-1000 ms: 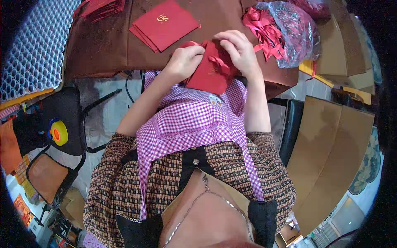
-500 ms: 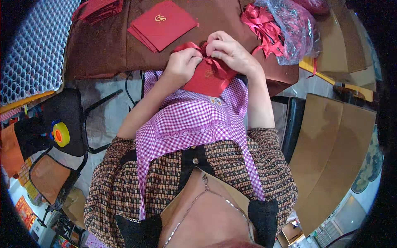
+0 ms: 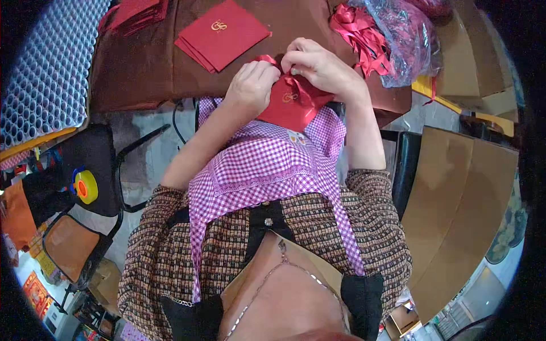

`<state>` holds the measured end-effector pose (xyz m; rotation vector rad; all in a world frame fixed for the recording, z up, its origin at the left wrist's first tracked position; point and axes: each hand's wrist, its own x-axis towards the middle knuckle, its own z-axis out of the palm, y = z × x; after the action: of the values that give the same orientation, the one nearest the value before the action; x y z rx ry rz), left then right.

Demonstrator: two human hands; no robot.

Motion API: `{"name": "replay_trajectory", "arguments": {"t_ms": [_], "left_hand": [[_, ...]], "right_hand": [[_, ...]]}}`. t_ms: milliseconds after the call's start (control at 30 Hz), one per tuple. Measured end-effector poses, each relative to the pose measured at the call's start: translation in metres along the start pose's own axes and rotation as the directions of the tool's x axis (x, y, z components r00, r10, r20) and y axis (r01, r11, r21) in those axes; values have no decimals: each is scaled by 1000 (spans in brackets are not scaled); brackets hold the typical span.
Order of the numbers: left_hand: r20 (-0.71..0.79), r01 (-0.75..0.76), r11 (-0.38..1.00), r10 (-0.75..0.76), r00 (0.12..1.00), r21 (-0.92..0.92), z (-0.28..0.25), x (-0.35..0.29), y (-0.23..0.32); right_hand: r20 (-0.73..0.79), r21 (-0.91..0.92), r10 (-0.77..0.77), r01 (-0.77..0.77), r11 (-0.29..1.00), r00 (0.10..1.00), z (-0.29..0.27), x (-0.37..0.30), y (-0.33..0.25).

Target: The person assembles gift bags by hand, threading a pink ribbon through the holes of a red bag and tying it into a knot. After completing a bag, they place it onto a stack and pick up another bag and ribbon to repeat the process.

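A red paper piece with a gold emblem (image 3: pixel 293 111) hangs at the table's near edge, over my apron. At its top, glossy red ribbon (image 3: pixel 265 58) is gathered. My left hand (image 3: pixel 253 85) is closed on the ribbon at the left, its fingers curled with the back of the hand facing up. Thumb and forefinger of my right hand (image 3: pixel 318 68) pinch the ribbon at the right. The knot or loop between them is mostly hidden by my fingers. Just beyond lies a stack of flat red cards (image 3: pixel 230 37), the top one bearing the same emblem.
More red cards (image 3: pixel 132 17) lie at the far left of the brown-covered table (image 3: pixel 136 68). Loose red ribbons (image 3: pixel 364 42) and a clear plastic bag (image 3: pixel 406 45) sit at the far right. A cardboard sheet (image 3: pixel 455 216) stands to my right; a black chair (image 3: pixel 94 153) is left.
My left hand has rolled over, its back now upward. My right hand has shifted slightly, still pinching. The emblem on the red paper shows more fully.
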<state>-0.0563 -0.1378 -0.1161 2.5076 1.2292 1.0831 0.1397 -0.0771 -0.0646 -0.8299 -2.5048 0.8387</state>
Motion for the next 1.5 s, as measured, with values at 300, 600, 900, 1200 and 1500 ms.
{"name": "replay_trajectory", "arguments": {"t_ms": [300,600,900,1200,1500], "left_hand": [[-64,581,656,-687,723,-481,-10,3,-33],[-302,332,940,-341,890,-81,-18,2,-22],[95,296,925,-282,955,-238,12,-32,-1],[92,407,892,-397,913,-195,-2,-13,3],[-12,95,995,-95,995,39,-3,6,10]], "right_hand": [[87,4,75,-75,997,993,-11,-5,12],[19,101,71,-72,992,997,0,-6,34],[-238,106,174,-152,983,956,12,-13,39],[-479,273,779,-774,571,405,-8,-108,55],[-640,-116,649,-886,449,412,13,-79,56]]}}
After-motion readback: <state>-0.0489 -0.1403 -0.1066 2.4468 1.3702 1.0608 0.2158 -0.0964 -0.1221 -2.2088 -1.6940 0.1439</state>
